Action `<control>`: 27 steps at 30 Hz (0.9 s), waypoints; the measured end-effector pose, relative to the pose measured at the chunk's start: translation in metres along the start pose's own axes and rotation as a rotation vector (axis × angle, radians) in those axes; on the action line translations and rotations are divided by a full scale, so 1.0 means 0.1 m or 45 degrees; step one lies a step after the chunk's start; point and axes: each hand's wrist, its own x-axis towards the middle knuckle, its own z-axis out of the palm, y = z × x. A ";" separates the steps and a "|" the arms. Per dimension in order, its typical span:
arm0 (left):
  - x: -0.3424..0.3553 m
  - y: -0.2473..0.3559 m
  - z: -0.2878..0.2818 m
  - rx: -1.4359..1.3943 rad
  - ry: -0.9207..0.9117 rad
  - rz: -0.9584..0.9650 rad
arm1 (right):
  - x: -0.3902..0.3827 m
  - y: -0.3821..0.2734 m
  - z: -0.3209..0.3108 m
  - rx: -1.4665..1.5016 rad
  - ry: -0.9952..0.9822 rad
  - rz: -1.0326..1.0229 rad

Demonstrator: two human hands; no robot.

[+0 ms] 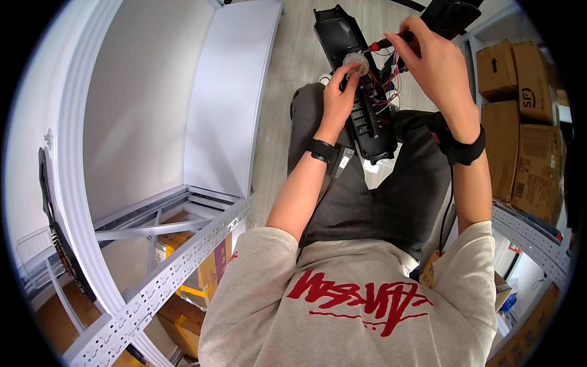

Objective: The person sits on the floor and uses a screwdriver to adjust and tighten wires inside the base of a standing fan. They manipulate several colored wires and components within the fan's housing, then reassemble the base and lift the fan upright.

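A long black plastic housing (374, 142), open and showing its inner compartments, lies over my lap between my knees. On its upper part sits a round, greyish translucent piece (355, 59), which the thumb and fingers of my left hand (338, 101) pinch. My right hand (435, 67) grips a screwdriver (380, 45) with a black and red handle; its tip points left at the round piece's upper edge, and contact is hard to make out. Thin red, white and dark wires (397, 82) run from the housing, below my right hand.
Another black plastic part (451, 18) is beyond my right hand. Stacked cardboard boxes (504, 147) stand on a shelf at the right. A white panel (235, 92) and a perforated metal shelf frame (177, 263) are at my left. Black straps (468, 147) with cables circle my wrists.
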 end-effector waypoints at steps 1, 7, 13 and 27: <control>0.01 0.00 0.00 0.004 0.000 -0.003 | 0.00 -0.02 -0.02 0.110 0.023 -0.015; 0.01 -0.02 0.00 0.000 -0.007 -0.011 | 0.00 0.05 0.02 0.232 0.113 -0.220; 0.00 -0.03 0.00 -0.011 -0.004 0.006 | 0.02 0.15 0.09 -0.294 0.062 -0.049; 0.00 -0.02 0.01 0.033 -0.023 -0.008 | 0.04 0.08 0.04 -0.158 -0.097 0.021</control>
